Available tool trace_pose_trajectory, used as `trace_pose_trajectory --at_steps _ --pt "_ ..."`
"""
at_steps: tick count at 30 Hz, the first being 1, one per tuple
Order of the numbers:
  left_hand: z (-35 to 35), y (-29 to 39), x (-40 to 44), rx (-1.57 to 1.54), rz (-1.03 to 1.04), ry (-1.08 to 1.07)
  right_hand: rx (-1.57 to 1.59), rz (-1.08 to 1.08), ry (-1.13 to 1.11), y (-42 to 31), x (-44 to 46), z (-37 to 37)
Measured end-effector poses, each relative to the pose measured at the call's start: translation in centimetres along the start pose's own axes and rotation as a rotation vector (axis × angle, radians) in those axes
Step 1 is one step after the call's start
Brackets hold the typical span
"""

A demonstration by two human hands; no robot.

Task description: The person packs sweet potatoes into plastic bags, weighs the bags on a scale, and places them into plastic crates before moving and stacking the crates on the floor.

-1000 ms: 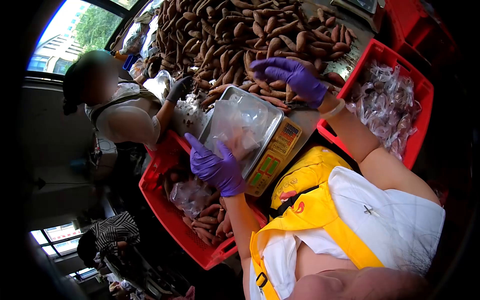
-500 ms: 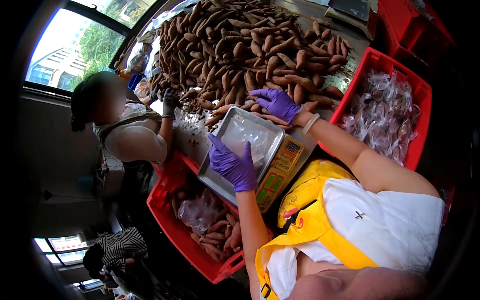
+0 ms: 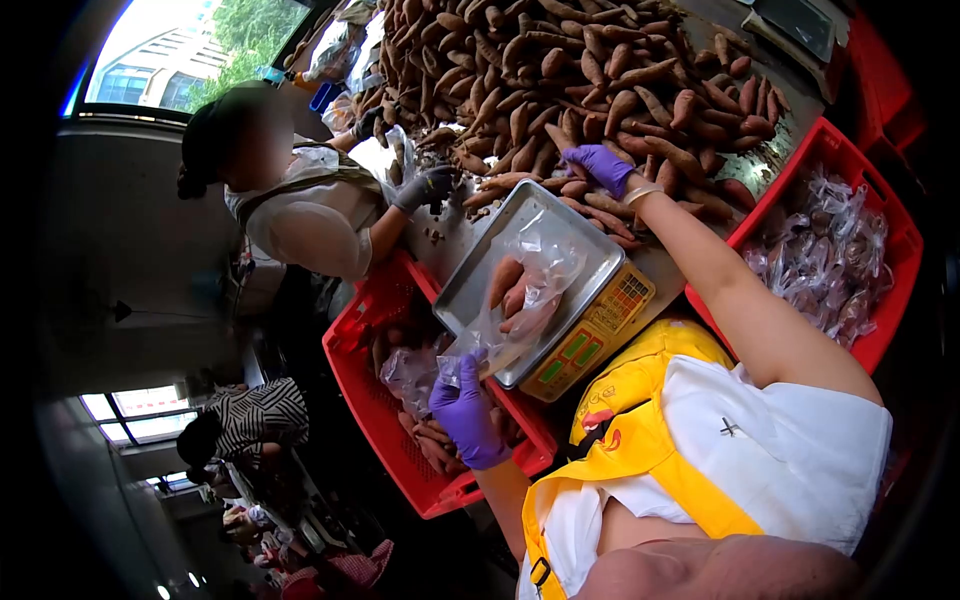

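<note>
My left hand [image 3: 465, 415], in a purple glove, pinches the open edge of a clear plastic bag [image 3: 555, 262]. Inside the bag are a few sweet potatoes [image 3: 507, 282], resting on the metal pan [image 3: 465, 283] of a digital scale [image 3: 592, 330]. Over the near side of a large heap of sweet potatoes [image 3: 600, 70], my right hand [image 3: 603, 168], also purple-gloved, has its fingers closed round a sweet potato [image 3: 560, 137]. Its fingertips are partly hidden.
A red crate [image 3: 440, 505] of sweet potatoes and plastic stands left of the scale. Another red crate [image 3: 885, 325] at right holds filled bags [image 3: 820, 260]. A co-worker [image 3: 310, 215] in dark gloves works at the heap's left side. A second scale [image 3: 795, 30] sits at the far right.
My left hand has drawn back toward me, holding the bag's edge; sweet potatoes now show in the bag on the pan. My right hand has closed on a sweet potato. The view has shifted.
</note>
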State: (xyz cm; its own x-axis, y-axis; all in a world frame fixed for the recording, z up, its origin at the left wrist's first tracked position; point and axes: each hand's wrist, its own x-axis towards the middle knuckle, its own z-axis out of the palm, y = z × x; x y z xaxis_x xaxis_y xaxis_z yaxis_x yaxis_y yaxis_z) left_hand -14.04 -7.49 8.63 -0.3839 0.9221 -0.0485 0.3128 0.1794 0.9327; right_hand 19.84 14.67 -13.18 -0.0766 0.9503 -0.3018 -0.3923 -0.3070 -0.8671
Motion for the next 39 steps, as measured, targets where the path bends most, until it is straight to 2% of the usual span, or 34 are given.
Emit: trace_pose_trajectory --at_steps 2,4,6,7,8,9,10,12,14,16,18,20,21,22,23,24,25,26,28,29,30,31,36,38,39 --pt "-0.5 -0.2 -0.1 -0.48 -0.017 -0.216 0.526 -0.231 -0.241 -6.1 -7.7 5.7" --pt "-0.3 -1.0 0.3 -0.766 -0.122 -0.257 0.584 -0.271 -0.389 -9.9 -12.4 11.3" --pt "0.5 0.6 0.8 -0.909 -0.131 -0.334 0.14 -0.563 -0.703 -10.8 -14.4 14.8" --pt "0.6 0.6 1.1 -0.906 -0.132 -0.329 0.032 -0.529 -0.887 -11.2 -15.3 16.3" --pt "0.7 0.6 1.4 -0.877 -0.081 -0.315 -0.027 -0.131 -0.882 -10.1 -16.1 17.2" --pt "0.7 0.7 1.5 -0.849 -0.029 -0.305 -0.445 -0.319 -0.874 -9.2 -15.8 18.0" --pt "0.7 0.7 1.6 -0.851 -0.028 -0.311 -0.867 -0.501 -0.833 -8.5 -15.3 18.8" --pt "0.5 1.1 1.6 -0.71 0.025 -0.238 -1.507 -0.326 -0.651 -8.2 -14.2 20.4" --pt "0.7 1.5 0.9 -0.643 0.028 -0.22 -1.479 -0.478 -0.668 -4.2 -11.5 18.1" --pt "0.7 1.2 0.4 -0.378 0.115 -0.188 -1.331 -0.331 -0.441 -2.3 -10.4 17.3" --pt "0.3 0.5 0.1 -0.387 0.049 -0.193 -1.253 -0.325 -0.394 -2.2 -11.5 16.2" --pt "0.0 -1.2 0.3 -0.153 0.244 -0.174 -1.364 -0.656 -0.423 -1.9 -12.1 14.8" --pt "-0.5 -2.1 0.5 -0.09 0.369 -0.128 -1.344 -0.688 -0.426 -4.1 -14.2 15.1" --pt "-2.0 -2.1 0.4 0.228 0.393 -0.083 -1.32 -0.717 -0.432 -5.8 -16.1 15.3" --pt "-2.4 -1.7 0.2 0.201 0.462 -0.011 -1.193 -0.862 -0.388 -5.0 -16.5 14.3" --pt "-2.8 -1.1 0.0 0.178 0.533 0.061 -1.071 -0.879 -0.371 -5.7 -18.0 14.1" --pt "-3.6 0.1 -0.9 0.209 0.344 0.101 -0.931 -0.95 -0.273 -6.2 -19.2 14.2" --pt "-4.1 -0.7 -0.6 0.136 0.403 0.149 -0.823 -0.891 -0.19 -7.0 -20.6 14.0" --pt "-5.3 -1.4 -0.5 0.112 0.38 0.184 -0.675 -0.88 0.09 -6.3 -21.9 12.7" --pt "-5.5 -0.7 -1.0 0.121 0.297 0.197 -0.68 -0.842 0.186 -6.0 -22.3 12.0" --pt "-5.7 -1.1 -0.8 0.121 0.298 0.19 -0.684 -0.808 0.285 -5.9 -22.4 11.1" --pt "-5.8 -1.6 -0.4 0.122 0.35 0.189 -0.762 -0.866 0.333 -5.8 -22.1 10.2" --pt "-4.7 -1.4 0.3 0.151 0.456 0.16 -0.833 -0.808 0.408 -5.5 -23.2 10.1" --pt "-3.8 -1.1 0.2 0.302 0.631 0.199 -1.075 -0.928 0.446 -5.7 -23.5 10.8" --pt "-3.4 -0.3 -0.2 0.309 0.575 0.169 -1.076 -0.89 0.438 -5.2 -23.5 10.7"
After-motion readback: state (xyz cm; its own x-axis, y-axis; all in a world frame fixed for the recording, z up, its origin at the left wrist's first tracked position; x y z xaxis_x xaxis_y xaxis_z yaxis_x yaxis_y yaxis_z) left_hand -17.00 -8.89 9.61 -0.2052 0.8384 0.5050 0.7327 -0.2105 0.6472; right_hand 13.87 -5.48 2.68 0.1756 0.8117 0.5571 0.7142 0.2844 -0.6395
